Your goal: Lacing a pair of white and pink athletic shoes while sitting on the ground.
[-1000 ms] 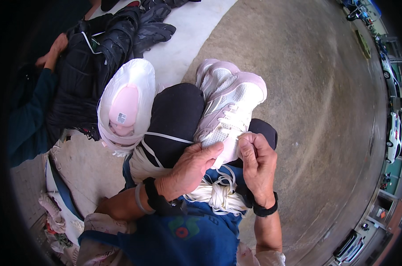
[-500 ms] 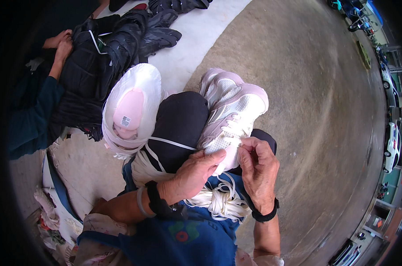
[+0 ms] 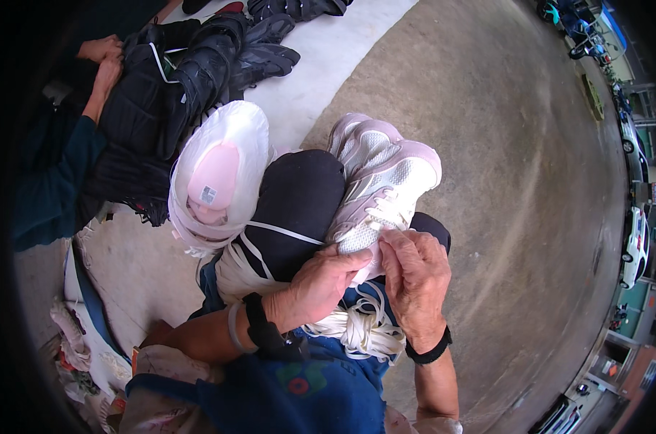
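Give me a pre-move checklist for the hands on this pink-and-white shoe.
1. Left hand steadying the pink-and-white shoe: ok, thumb on its near end.
2. Right hand placed by the laces: ok, fingertips just below them.
3. Lace end pinched in those fingertips: cannot tell, hidden.
4. Lace bundle gathered: ok, knotted on the lap.
5. Co-worker's hands clear: ok, away at the black shoes.

Shoe [image 3: 407, 173] of textured mesh and smooth panels, matt cloth lace bundle [image 3: 360, 329], cloth apron [image 3: 328, 405], matt concrete floor [image 3: 516, 239]
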`<act>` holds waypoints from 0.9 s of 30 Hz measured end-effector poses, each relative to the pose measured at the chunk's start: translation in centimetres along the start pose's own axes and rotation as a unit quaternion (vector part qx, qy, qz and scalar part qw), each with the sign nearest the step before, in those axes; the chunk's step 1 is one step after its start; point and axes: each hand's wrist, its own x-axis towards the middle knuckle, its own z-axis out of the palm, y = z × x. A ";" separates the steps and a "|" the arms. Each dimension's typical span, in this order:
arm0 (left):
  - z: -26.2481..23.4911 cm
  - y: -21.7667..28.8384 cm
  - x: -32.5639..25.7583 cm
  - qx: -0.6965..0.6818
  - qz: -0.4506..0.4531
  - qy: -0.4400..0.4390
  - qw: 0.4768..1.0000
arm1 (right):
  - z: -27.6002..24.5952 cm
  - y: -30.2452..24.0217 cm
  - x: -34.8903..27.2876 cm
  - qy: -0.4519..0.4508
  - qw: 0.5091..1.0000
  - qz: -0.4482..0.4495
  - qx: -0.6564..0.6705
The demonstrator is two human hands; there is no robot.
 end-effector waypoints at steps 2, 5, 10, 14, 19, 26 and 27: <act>0.8 0.1 0.0 0.007 -0.001 0.028 1.000 | 0.0 -0.6 0.4 -0.004 1.000 0.006 -0.026; 1.1 0.2 -0.2 0.000 0.000 0.048 0.999 | -0.3 -1.1 0.7 -0.025 0.998 0.021 -0.050; -1.3 -0.8 0.1 -0.003 0.006 -0.017 1.000 | -0.8 -2.0 1.5 -0.040 0.996 0.013 -0.082; 0.2 -0.2 -0.1 -0.036 0.007 0.001 0.999 | -0.6 -1.2 1.1 -0.047 0.996 -0.002 -0.074; 0.4 -0.2 -0.1 -0.027 0.001 0.045 0.999 | -0.3 -1.2 0.9 -0.038 0.995 -0.009 -0.087; -0.1 -0.4 0.1 -0.028 0.009 -0.003 1.000 | -0.9 -2.4 2.2 -0.080 0.989 0.025 -0.119; 0.2 -0.3 0.0 -0.028 0.009 0.016 0.999 | -1.0 -2.4 2.4 -0.081 0.989 0.026 -0.119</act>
